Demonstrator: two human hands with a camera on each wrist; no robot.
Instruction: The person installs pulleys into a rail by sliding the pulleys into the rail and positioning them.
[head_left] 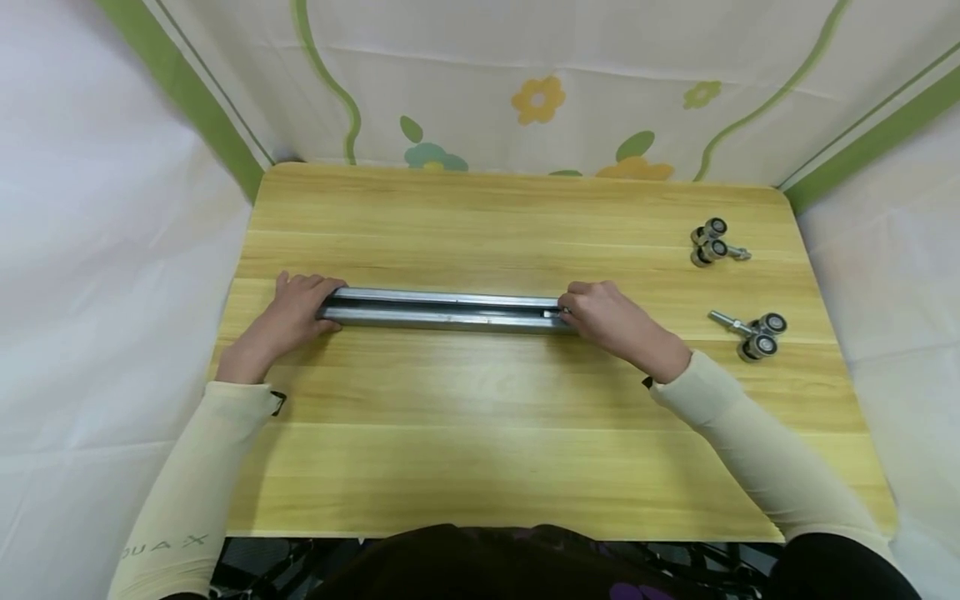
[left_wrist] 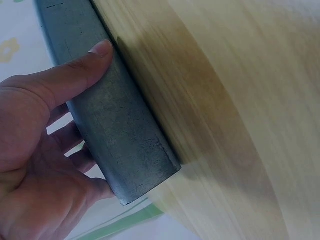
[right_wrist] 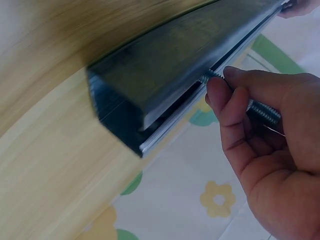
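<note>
A long metal channel rail (head_left: 450, 310) lies crosswise on the table, its slot facing up in the head view. My left hand (head_left: 296, 310) grips the left end, thumb (left_wrist: 92, 62) pressed along one face and fingers on the far side. Close to the right end, my right hand (head_left: 611, 321) pinches a threaded bolt (right_wrist: 265, 112) between thumb and curled fingers. The bolt's tip is right at the slot in the right wrist view. Fingers hide the middle of the bolt. The rail's right end (right_wrist: 117, 112) shows as an open, hollow profile.
Two roller trolleys with threaded bolts lie at the right of the wooden table (head_left: 480, 467): one trolley (head_left: 711, 243) farther back, the other trolley (head_left: 753, 335) nearer. A flower-patterned cloth (head_left: 465, 83) hangs behind the table, with white cloth at both sides.
</note>
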